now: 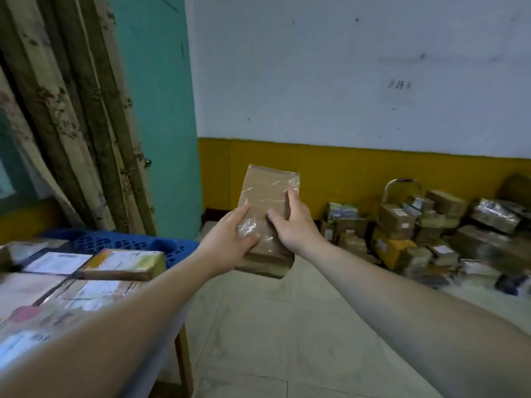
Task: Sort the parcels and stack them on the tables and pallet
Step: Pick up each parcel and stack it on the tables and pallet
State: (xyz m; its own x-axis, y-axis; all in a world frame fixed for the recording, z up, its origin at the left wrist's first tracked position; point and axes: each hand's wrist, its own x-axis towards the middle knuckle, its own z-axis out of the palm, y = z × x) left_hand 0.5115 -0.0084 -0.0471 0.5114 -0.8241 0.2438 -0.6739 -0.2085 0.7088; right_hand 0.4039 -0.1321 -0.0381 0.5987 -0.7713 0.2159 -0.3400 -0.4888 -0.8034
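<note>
brown tape-wrapped parcel (268, 214) upright in mid-air, more parcels (86, 271) flat on table (161, 351)

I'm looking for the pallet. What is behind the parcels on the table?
A blue pallet shows behind the parcels; they cover its near part, so what it rests on cannot be seen.

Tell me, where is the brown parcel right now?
In the head view the brown parcel is mid-frame, held in the air by the left hand and right hand, between the table at left and the parcel heap at right.
</note>
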